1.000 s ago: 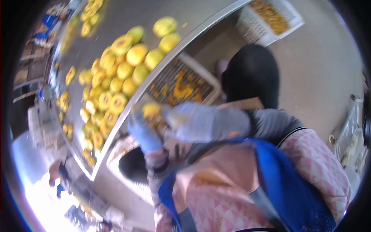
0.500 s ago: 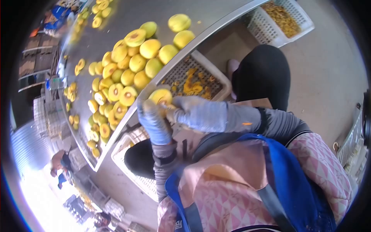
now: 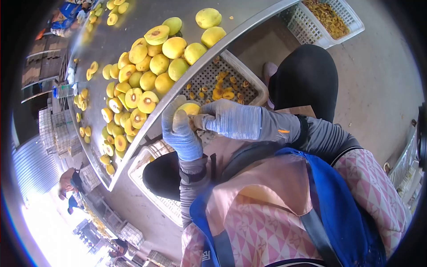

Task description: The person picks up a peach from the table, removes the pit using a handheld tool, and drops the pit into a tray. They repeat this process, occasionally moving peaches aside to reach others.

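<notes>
The steel table (image 3: pixel 133 18) runs toward eleven o'clock, heaped with whole and halved yellow fruit (image 3: pixel 153 66). Below its edge, at one o'clock from the hands, a white crate (image 3: pixel 255 84) holds orange scraps; another crate (image 3: pixel 351 26), upper right, holds more. The gloved left hand (image 3: pixel 180 133) is closed around a yellow fruit (image 3: pixel 190 108); the gloved right hand (image 3: pixel 231 119) presses against it, fingers together.

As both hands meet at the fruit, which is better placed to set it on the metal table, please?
Probably the left hand: it cups the fruit beside the table rim; right hand merely touches.
</notes>
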